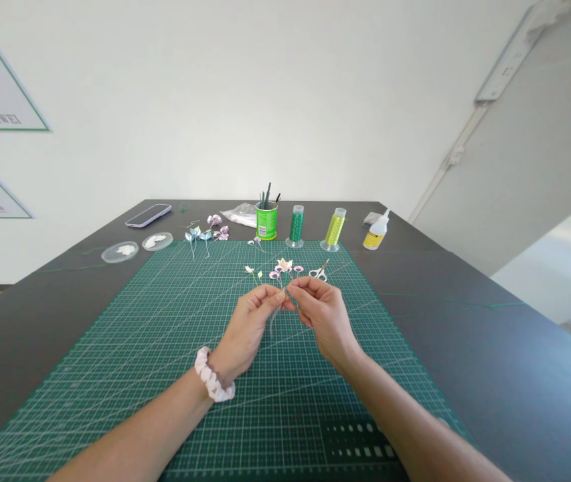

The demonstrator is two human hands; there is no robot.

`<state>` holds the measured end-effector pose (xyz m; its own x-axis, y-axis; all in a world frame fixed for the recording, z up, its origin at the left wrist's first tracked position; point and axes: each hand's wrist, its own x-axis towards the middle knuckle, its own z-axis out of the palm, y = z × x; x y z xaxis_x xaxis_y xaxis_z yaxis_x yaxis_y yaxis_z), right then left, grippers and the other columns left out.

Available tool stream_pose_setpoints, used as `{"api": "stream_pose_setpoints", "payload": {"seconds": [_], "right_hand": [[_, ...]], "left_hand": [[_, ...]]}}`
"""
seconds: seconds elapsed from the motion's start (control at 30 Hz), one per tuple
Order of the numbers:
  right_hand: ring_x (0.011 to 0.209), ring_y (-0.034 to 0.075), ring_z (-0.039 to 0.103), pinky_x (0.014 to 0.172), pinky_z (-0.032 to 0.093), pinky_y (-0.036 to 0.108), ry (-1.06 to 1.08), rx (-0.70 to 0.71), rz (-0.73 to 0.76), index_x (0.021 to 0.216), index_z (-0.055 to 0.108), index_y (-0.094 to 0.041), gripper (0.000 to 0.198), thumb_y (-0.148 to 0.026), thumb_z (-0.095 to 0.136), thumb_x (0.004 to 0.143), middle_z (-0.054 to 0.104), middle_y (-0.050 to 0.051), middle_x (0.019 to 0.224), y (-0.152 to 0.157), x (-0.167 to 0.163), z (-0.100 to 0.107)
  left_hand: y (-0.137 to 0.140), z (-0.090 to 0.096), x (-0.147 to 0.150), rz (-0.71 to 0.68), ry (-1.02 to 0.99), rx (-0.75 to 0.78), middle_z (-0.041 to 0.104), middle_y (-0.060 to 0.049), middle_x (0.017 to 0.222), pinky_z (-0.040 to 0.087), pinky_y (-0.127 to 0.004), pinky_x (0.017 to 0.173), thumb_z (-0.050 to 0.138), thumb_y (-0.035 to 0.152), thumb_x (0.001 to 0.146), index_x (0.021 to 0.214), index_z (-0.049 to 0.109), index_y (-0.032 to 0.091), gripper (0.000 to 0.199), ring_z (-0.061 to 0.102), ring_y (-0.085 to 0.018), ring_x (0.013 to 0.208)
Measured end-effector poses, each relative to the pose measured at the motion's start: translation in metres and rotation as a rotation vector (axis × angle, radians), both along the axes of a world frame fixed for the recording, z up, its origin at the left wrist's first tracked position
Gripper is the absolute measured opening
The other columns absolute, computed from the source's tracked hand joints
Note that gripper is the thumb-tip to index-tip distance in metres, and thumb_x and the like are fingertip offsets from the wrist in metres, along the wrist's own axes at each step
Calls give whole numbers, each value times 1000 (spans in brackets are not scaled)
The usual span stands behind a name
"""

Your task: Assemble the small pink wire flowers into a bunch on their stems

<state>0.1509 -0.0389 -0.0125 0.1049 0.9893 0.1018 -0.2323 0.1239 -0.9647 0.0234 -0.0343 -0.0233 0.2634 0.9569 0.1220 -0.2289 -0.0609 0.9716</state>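
My left hand (250, 318), with a pale scrunchie (213, 378) round its wrist, pinches the thin stems of a small artificial flower bunch (285, 266). Cream and pink petals stand above the fingers, and the pale stem ends (272, 324) hang below. Beside it, my right hand (324, 313) is closed in a pinch at the same stems, its fingertips almost meeting those of the left. What lies between the right fingertips is too small to make out. A white bud sprig (250, 270) lies just beyond the left hand; white-handled scissors (318, 273) rest behind the right.
On the green cutting mat (165, 361) lie blue flowers (199, 234). Behind stand a green pen tin (266, 222), a green thread spool (296, 226), a yellow-green spool (334, 231) and a glue bottle (375, 233). Two shallow dishes (109, 255) and a phone (148, 215) are at left.
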Motion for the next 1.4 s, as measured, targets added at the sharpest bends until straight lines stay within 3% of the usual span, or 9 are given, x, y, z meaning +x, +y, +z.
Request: {"api": "stream_pose_setpoints", "payload": {"seconds": [1.4], "right_hand": [[37, 3, 29, 35, 18, 20, 44, 5, 2, 66, 64, -16, 21, -34, 73, 68, 51, -6, 49, 0, 0, -2]], "left_hand": [[-2, 2, 4, -52, -149, -111, 64, -2, 69, 41, -33, 81, 66, 29, 80, 70, 65, 17, 16, 56, -16, 75]]}}
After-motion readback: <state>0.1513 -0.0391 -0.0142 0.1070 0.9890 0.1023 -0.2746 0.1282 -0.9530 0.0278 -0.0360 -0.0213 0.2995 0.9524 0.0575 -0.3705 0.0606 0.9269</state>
